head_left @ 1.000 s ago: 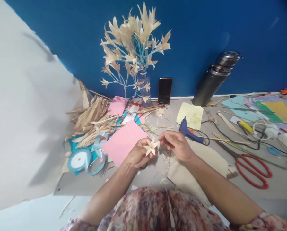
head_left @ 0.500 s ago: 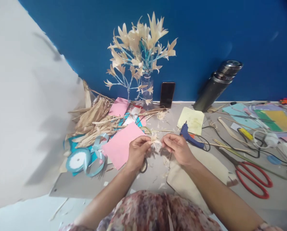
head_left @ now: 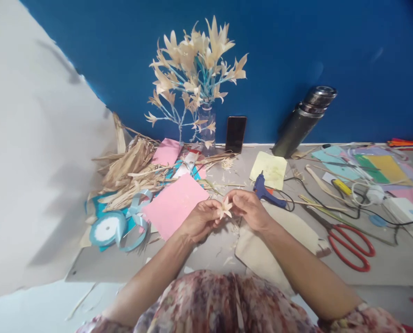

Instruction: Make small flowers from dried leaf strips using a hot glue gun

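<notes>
A small cream flower (head_left: 225,209) made of dried husk faces up between my hands, its pointed petals spread. My left hand (head_left: 202,218) pinches it from the left, thumb and fingers closed at its base. With curled fingers, my right hand (head_left: 250,208) meets the upper right petals; its fingertips are partly hidden behind the flower. Just left of my left hand lies a pink paper sheet (head_left: 173,203). A blue glue gun (head_left: 267,192) rests beyond my right hand, by a yellow paper (head_left: 269,169).
Similar husk flowers (head_left: 196,60) stand in a clear bottle (head_left: 207,132) at the back, beside a phone (head_left: 236,134) and a dark flask (head_left: 303,122). Dried husks (head_left: 130,166) and a blue ribbon roll (head_left: 107,229) lie left. Red-handled scissors (head_left: 352,247) and cables (head_left: 345,212) lie right.
The flower has turned so its open face shows more clearly. My right hand has come closer to it, and my left hand has tilted. The whole view has shifted slightly.
</notes>
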